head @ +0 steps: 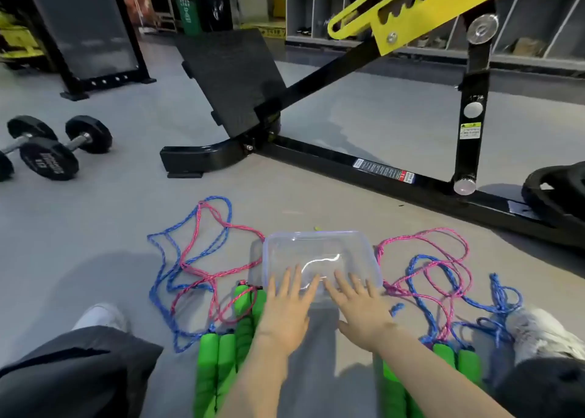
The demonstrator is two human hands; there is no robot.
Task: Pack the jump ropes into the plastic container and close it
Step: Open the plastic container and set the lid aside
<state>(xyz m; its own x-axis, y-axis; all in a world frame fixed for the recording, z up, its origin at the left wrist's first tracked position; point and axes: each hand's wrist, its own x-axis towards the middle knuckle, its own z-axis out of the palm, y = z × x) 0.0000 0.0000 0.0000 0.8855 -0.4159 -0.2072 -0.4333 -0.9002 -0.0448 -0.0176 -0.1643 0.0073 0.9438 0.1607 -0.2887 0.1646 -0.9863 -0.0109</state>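
Down on the grey gym floor (pixel 364 113) a person has their knees apart, dark trouser legs (pixel 79 363) showing at both lower corners, and the clear plastic container (pixel 316 233) sits on the floor straight ahead of them, between their shoes. Both arms reach forward to it. The left hand (pixel 286 310) lies flat with its fingers straight and slightly spread, the tips resting on the near edge of the container; it has hold of nothing. The right hand (pixel 361 316) is just beside it in the same pose, fingers straight and fanned, tips at the near edge, also gripping nothing. I cannot tell whether a lid is on the container; nothing shows inside it. The jump ropes (pixel 190 259) are all outside it on the floor: one loose tangle of blue and pink cord sprawls to the left of the container, and a second tangle (pixel 440 265) of the same colours lies to its right, reaching up to the right shoe (pixel 538 332). Their green foam handles (pixel 218 354) lie side by side close to the person, partly under the forearms. Farther off, two black dumbbells (pixel 47 151) rest on the left, a black and yellow bench frame (pixel 348 161) crosses the floor behind the container, and a black weight plate (pixel 557 186) lies at the right edge.
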